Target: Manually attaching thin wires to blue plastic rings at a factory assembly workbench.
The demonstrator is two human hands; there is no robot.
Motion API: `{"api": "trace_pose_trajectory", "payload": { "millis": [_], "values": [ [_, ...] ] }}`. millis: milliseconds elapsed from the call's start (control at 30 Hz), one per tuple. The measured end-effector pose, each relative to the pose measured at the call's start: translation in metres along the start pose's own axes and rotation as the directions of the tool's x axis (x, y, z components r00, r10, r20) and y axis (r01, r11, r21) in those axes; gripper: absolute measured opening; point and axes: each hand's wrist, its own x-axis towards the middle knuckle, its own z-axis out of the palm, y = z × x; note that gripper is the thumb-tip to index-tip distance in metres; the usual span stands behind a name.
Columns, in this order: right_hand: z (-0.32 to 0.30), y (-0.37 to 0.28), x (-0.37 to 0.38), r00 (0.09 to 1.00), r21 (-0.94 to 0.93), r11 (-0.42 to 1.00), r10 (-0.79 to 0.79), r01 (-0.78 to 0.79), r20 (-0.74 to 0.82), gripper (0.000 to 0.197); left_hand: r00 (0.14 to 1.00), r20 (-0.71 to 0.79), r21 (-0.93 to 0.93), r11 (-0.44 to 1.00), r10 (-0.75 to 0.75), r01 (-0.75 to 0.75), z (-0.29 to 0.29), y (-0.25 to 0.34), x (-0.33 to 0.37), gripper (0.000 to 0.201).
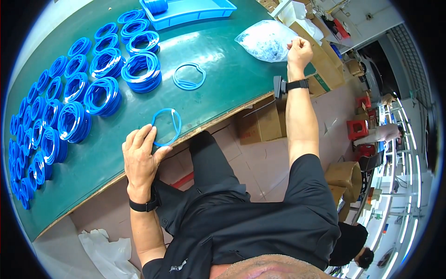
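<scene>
A thin blue coil of tubing [180, 124] lies at the front edge of the table. My left hand [141, 151] has its fingertips and thumb closed on the coil's left and lower side. Out to the right, my right hand [299, 52] is closed, fingers curled together, at the right edge of a clear plastic bag [265, 41] full of small pale pieces. What those fingers hold, if anything, is hidden. Another loose blue coil [189, 76] rests on the table between the two hands, touched by neither.
Many stacks of blue coils [141, 72] cover the left of the green table [223, 95]. A light-blue tray [195, 17] with coils in it stands at the far side. Below the table's right part is an open cardboard box [260, 123]. Another person [348, 244] is at the lower right.
</scene>
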Motion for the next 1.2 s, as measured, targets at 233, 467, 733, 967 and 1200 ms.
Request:
{"api": "trace_pose_trajectory", "payload": {
  "millis": [233, 467, 733, 967, 1200],
  "values": [
    [0.029, 0.039, 0.007, 0.846, -0.614, 0.596, -0.463, 0.517, 0.263, 0.02, 0.999, 0.03, -0.01, 1.0, -0.022, 0.022, -0.001, 0.0, 0.0, 0.071],
    [0.034, 0.064, 0.002, 0.702, -0.509, 0.536, -0.247, 0.673, 0.668, 0.028, 1.0, 0.015, -0.018, 1.0, -0.025, 0.026, 0.001, -0.001, 0.004, 0.073],
    [0.032, 0.041, -0.007, 0.852, -0.583, 0.716, -0.033, 0.384, 0.522, 0.038, 0.998, 0.008, -0.058, 0.997, -0.059, 0.06, -0.001, 0.0, 0.003, 0.049],
    [0.008, 0.033, -0.01, 0.923, -0.497, 0.788, -0.23, 0.363, 0.309, 0.04, 0.998, -0.063, -0.106, 0.994, -0.016, 0.01, 0.003, -0.002, 0.004, 0.028],
    [0.004, -0.019, -0.097, 0.935, -0.222, 0.941, -0.179, 0.254, 0.307, 0.029, 0.976, -0.218, -0.195, 0.979, 0.008, -0.052, 0.002, -0.008, -0.001, 0.02]
  ]
}}
